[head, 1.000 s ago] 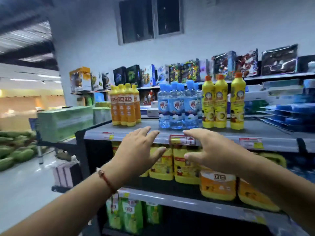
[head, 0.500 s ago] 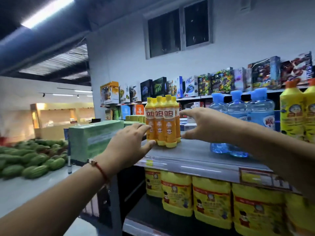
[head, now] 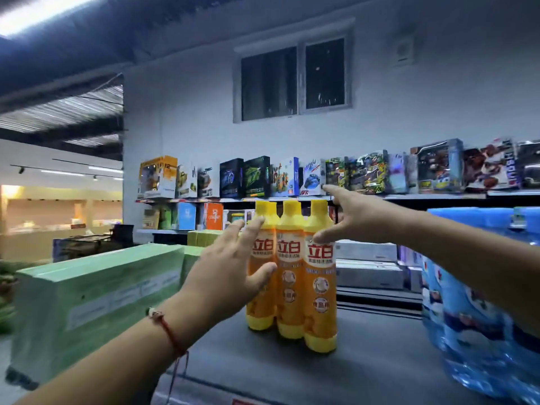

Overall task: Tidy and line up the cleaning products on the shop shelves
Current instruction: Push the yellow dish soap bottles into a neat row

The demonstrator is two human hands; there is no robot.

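Three orange detergent bottles (head: 290, 270) stand upright and touching in a tight row on the grey shelf top (head: 380, 346), between the green cartons (head: 96, 299) and the blue water bottles (head: 482, 302). The left hand (head: 230, 270) is released, straight fingers against the leftmost bottle; the right hand (head: 356, 217), also released, touches the rightmost near its shoulder. To square them well, press inward evenly from both sides, low enough that none tips, and keep the labels facing front

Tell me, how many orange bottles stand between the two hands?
3 show: left bottle by the left hand, middle bottle, right bottle by the right hand. More may hide behind.
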